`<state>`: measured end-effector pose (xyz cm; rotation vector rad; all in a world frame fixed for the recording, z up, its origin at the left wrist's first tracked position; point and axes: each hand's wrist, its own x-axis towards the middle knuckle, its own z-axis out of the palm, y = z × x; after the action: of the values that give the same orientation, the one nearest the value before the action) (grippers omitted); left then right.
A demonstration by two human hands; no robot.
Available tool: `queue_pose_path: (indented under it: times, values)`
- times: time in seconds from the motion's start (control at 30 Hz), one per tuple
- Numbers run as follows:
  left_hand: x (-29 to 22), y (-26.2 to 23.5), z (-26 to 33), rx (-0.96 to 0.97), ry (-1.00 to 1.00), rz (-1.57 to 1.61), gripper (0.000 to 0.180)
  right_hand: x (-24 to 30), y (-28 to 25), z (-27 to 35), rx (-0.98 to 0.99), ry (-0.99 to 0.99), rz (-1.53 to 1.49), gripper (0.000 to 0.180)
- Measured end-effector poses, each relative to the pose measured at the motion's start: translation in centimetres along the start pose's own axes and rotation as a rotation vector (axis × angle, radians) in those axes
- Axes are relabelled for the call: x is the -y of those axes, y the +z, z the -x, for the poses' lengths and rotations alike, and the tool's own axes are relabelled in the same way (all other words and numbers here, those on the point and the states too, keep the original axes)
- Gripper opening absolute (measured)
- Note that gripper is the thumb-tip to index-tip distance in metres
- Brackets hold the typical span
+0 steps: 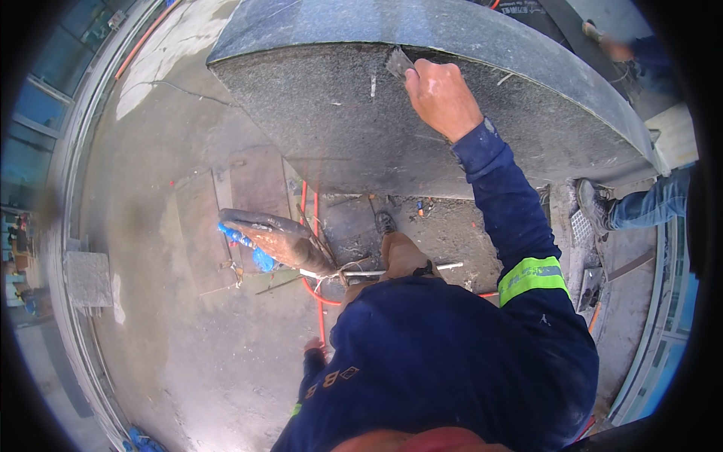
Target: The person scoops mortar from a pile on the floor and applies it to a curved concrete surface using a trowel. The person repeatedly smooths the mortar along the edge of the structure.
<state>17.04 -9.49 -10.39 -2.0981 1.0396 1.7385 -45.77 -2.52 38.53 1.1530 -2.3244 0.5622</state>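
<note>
My right hand [446, 94] is stretched out to the upper edge of a large dark grey stone block [339, 113]. Its fingers are closed round a putty knife [398, 62], whose short, flat grey blade lies against the block's face just under that edge. White scratch-like marks show on the stone near the blade. Low on my left side, my left hand [313, 344] hangs close to an orange hose [321, 324]. Only a small part of this hand shows past my dark blue jacket, so its fingers cannot be made out.
Left of my legs is a brown scoop-shaped object [282, 239] with blue plastic [263, 260] beside it. A pale pole [448, 266] lies by my knees. At the right, another person's leg [648, 202] stands by the block; farther up is a person's blurred hand [619, 51].
</note>
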Motion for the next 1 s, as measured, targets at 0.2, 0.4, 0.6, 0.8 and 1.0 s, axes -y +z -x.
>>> queue_pose_path:
  times: [0.2, 0.4, 0.6, 0.8, 1.0]
  values:
    - [0.8, -0.5, -1.7, 0.094, 0.133, -0.169, 0.036, -0.9, -0.8, 0.3, -0.007, 0.038, -0.028, 0.027]
    - [0.2, -0.8, -1.7, 0.088, 0.131, -0.173, 0.038, -1.9, -1.5, 0.9, -0.014, 0.066, -0.016, 0.028]
    - [-0.5, -1.0, -1.4, 0.082, 0.125, -0.161, 0.04, -3.5, -2.5, 1.9, -0.015, 0.066, 0.027, 0.027]
    - [-1.3, -0.6, -0.7, 0.057, 0.088, -0.071, 0.042, -4.8, -3.6, 3.1, -0.03, 0.128, 0.015, 0.026]
    - [-1.5, 0.1, -0.3, 0.002, 0.009, 0.027, 0.043, -3.0, -4.5, 4.8, -0.114, 0.376, -0.242, 0.013]
